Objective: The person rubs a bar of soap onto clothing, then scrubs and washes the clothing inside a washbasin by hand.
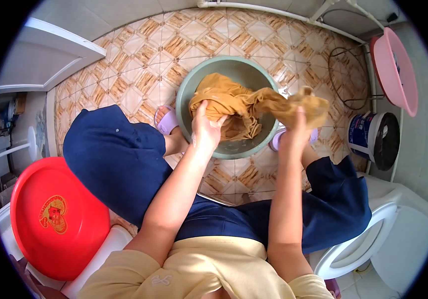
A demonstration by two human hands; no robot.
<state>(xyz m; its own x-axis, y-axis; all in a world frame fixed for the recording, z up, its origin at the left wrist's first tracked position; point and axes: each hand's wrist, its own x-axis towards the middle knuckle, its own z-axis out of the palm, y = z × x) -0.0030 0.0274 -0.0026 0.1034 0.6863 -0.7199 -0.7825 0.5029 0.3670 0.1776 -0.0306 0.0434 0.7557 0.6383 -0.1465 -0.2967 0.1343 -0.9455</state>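
A mustard-yellow cloth (224, 97), perhaps a garment, lies bunched in a round grey-green basin (186, 84) on the floor between my feet. My left hand (207, 128) is closed on the bundle inside the basin; some white suds show on the wrist. On the other side, my right hand (296, 130) grips one end of the same cloth and holds it out past the basin's right rim. Between the two hands the fabric stretches in a twisted length. Folds of cloth hide several of my fingertips.
A red basin (74, 219) stands at the lower left. On the right are a pink basin (402, 72) against the wall, a bucket (366, 132) and a toilet (381, 234). A white door (44, 55) is at the upper left. Patterned tiles (139, 55) cover the floor.
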